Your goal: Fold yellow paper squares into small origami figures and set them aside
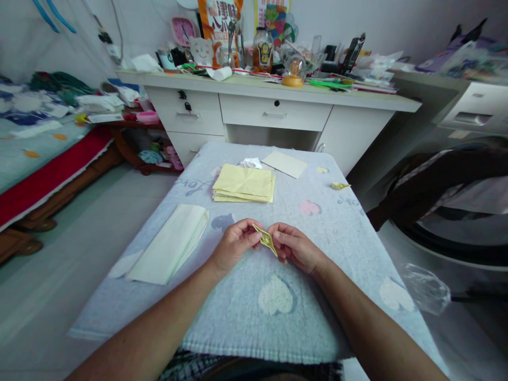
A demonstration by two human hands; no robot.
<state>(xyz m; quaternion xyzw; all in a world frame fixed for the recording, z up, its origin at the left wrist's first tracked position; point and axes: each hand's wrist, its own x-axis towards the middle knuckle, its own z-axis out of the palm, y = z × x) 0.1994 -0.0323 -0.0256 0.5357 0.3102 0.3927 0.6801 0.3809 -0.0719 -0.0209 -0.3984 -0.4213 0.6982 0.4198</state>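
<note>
Between my two hands, near the middle of the cloth-covered table, is a small folded gold paper (265, 240), narrow and pointed at both ends. My left hand (237, 243) pinches its left side between thumb and fingers. On the other side, the thumb and fingers of my right hand (297, 246) close on its right edge. Beyond my hands lies a stack of yellow paper sheets (244, 182). A pale folded paper bundle (170, 243) rests to the left. Another small folded gold piece (340, 186) sits near the table's right edge.
The table (278, 333) has a light blue cloth with hearts. At its far side are a pale card (284, 164) and crumpled white paper (251, 163). Behind stands a cluttered white desk (273, 114). A bed is on the left, a washing machine (472, 114) on the right.
</note>
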